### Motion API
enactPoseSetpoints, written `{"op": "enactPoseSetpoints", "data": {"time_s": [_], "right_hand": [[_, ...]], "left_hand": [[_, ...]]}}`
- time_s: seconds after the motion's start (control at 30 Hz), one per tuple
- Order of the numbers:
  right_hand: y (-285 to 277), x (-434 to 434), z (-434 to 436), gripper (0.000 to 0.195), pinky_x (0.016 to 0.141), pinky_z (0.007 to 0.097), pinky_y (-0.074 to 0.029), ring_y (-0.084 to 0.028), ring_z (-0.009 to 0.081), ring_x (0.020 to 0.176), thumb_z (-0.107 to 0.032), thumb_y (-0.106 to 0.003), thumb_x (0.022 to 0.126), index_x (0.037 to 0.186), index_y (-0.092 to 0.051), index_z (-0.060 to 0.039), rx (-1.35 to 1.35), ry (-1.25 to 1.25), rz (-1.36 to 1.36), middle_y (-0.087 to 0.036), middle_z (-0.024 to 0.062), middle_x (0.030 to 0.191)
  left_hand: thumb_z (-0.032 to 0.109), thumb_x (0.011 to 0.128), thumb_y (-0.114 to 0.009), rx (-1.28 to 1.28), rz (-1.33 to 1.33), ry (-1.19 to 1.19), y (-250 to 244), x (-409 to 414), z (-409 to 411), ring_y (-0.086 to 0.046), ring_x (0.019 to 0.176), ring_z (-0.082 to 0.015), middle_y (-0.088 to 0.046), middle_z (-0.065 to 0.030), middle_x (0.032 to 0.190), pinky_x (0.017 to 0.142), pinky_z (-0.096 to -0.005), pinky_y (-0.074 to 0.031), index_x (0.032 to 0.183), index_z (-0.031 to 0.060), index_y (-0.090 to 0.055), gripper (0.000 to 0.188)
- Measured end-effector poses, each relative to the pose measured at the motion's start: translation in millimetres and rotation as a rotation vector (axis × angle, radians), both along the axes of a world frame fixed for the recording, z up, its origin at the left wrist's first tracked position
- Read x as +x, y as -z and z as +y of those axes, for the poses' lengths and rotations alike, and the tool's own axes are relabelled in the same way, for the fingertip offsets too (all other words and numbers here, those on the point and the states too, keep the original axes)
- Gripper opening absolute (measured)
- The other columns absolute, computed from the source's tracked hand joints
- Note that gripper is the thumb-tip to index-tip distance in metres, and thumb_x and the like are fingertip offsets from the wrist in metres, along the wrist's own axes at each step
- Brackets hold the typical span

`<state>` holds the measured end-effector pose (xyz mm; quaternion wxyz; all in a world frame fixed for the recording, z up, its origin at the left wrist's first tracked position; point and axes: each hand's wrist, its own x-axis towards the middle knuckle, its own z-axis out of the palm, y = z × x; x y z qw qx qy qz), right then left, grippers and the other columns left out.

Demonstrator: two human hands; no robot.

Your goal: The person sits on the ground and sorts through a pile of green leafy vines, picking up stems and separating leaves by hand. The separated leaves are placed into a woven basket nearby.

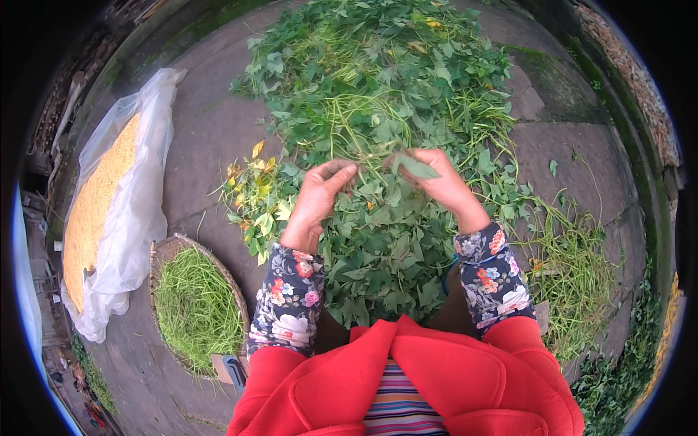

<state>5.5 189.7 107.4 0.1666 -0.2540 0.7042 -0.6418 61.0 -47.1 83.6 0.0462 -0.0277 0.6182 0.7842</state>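
Both my hands are raised over a large heap of leafy green vines (381,240), which look like sweet potato vines. My left hand (327,188) pinches a thin green stem between thumb and fingers. Opposite it, my right hand (431,177) grips the same sprig or one beside it, with a green leaf (417,166) lying across the fingers. Thin stems stretch between the two hands; where each one ends is blurred. A woven basket (240,294) full of stripped green stems (196,305) stands at the lower left.
Yellowed leaves (264,189) lie left of the heap. Stripped vines (572,272) are piled on the right. On the far left, yellow grain (103,201) rests on clear plastic sheeting (144,218). Stone paving (567,158) lies beneath, with a mossy edge (627,120) at right.
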Motion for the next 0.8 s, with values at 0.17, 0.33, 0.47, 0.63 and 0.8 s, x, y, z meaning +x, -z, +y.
{"op": "enactPoseSetpoints", "data": {"time_s": [0.17,0.33,0.47,0.63,0.8], "right_hand": [[14.6,-0.7,-6.2,0.017,0.061,0.0215,-0.043,-0.052,0.0021,0.068,-0.013,-0.072,0.094,0.109,-0.072,-0.0037,-0.119,0.046,0.048,-0.061,-0.0082,0.077],[12.9,3.9,-10.0,0.018,0.061,0.0227,-0.044,-0.054,0.0036,0.070,-0.017,-0.073,0.094,0.106,-0.071,-0.0034,0.024,0.159,0.181,-0.063,-0.0055,0.078],[8.2,7.0,-11.4,0.018,0.058,0.0226,-0.041,-0.053,0.0034,0.067,-0.019,-0.074,0.095,0.105,-0.071,-0.0043,-0.210,0.123,-0.232,-0.063,-0.0047,0.078],[27.4,-3.6,-5.1,0.012,0.053,0.0212,-0.029,-0.042,0.0048,0.059,-0.021,-0.071,0.097,0.097,-0.070,-0.0093,-0.299,0.088,-0.599,-0.059,-0.0062,0.076],[5.5,4.3,-15.2,0.014,0.055,0.0219,-0.033,-0.045,0.0040,0.062,-0.020,-0.070,0.096,0.098,-0.070,-0.0058,-0.115,0.361,-0.061,-0.057,-0.0044,0.072]], "left_hand": [[0.019,0.099,-0.066,-0.011,-0.023,0.136,5.9,-0.3,17.4,-0.058,0.071,-0.0081,-0.067,0.0007,0.082,0.064,-0.0247,-0.048,0.103,0.0016,-0.072,0.018],[0.013,0.098,-0.067,-0.134,0.063,0.094,4.5,7.0,22.4,-0.057,0.076,-0.0082,-0.067,0.0004,0.085,0.070,-0.0246,-0.047,0.101,0.0011,-0.071,0.013],[0.007,0.096,-0.067,-0.298,0.381,0.073,-2.4,9.1,24.1,-0.058,0.084,-0.0105,-0.067,-0.0028,0.091,0.076,-0.0267,-0.047,0.099,-0.0005,-0.069,0.008],[0.007,0.100,-0.060,-0.353,0.665,0.117,-20.1,15.2,33.2,-0.059,0.083,-0.0131,-0.062,-0.0029,0.091,0.074,-0.0287,-0.051,0.098,-0.0008,-0.065,0.009],[0.021,0.107,-0.051,0.094,-0.107,0.040,-5.9,7.4,17.4,-0.054,0.069,-0.0076,-0.059,-0.0001,0.082,0.057,-0.0212,-0.042,0.104,0.0066,-0.059,0.017]]}}
